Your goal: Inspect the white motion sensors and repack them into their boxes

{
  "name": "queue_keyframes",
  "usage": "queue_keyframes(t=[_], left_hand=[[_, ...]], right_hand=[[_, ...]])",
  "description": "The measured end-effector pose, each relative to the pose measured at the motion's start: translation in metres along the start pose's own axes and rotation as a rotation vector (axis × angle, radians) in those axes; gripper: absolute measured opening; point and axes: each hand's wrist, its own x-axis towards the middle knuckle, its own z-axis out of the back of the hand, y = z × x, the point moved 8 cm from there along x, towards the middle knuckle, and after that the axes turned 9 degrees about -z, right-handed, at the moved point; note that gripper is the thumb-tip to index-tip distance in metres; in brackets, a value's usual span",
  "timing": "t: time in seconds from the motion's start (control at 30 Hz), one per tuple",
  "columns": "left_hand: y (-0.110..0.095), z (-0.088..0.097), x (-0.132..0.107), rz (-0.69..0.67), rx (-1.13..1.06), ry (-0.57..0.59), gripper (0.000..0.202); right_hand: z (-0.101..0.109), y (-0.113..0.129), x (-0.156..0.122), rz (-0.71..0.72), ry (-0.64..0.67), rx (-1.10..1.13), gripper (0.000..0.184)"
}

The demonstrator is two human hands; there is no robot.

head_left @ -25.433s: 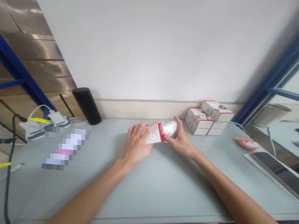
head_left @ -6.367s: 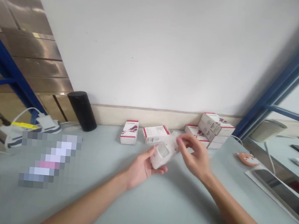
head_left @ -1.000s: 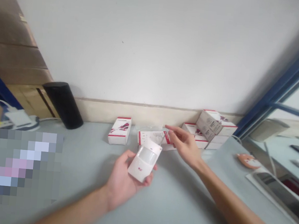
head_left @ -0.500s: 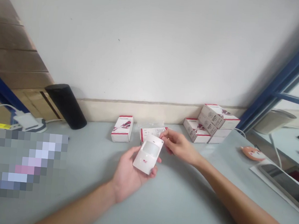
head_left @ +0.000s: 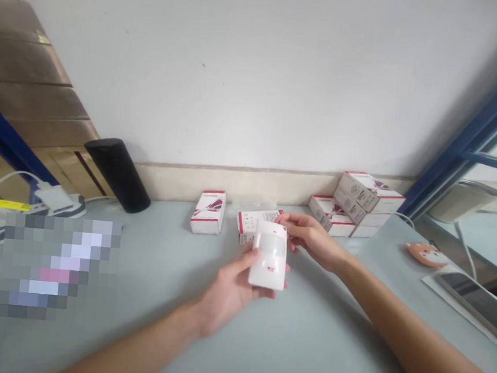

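Note:
A white plastic sensor unit [head_left: 269,262] with a rounded window and a small red mark rests upright in my left hand [head_left: 231,289], whose fingers curl round its lower half. My right hand [head_left: 313,238] holds the unit's top right corner with bent fingers. Just behind the unit a white and red box [head_left: 251,224] lies on its side on the pale grey table [head_left: 304,342]. Another white and red box [head_left: 208,211] stands to its left.
Stacked white and red boxes [head_left: 358,203] sit at the back right by a blue frame post [head_left: 465,141]. A black cylinder [head_left: 117,174] stands at the back left. Cables and a white adapter [head_left: 53,199] lie far left. An orange figure [head_left: 426,254] and a tablet [head_left: 476,299] lie right.
My left hand has turned the white unit from tilted to upright and shifted it slightly right. My right hand has closed in and taken hold of its top corner.

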Motion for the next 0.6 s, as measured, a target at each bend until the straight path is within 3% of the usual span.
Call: queue_keyframes(t=[0.13, 0.37, 0.5, 0.6], left_hand=[[0.003, 0.002, -0.001, 0.02, 0.008, 0.0, 0.052], [0.007, 0.009, 0.001, 0.098, -0.011, -0.05, 0.05], [0.007, 0.011, 0.003, 0.133, 0.06, -0.011, 0.054], [0.011, 0.012, 0.0, 0.224, 0.11, 0.046, 0.056]], right_hand=[[-0.014, -0.003, -0.002, -0.023, 0.07, -0.082, 0.031], [-0.017, 0.007, -0.006, 0.01, 0.001, -0.115, 0.026], [-0.005, 0.011, -0.004, 0.016, -0.077, -0.1, 0.026], [0.025, 0.023, -0.007, 0.092, -0.227, -0.042, 0.027]])
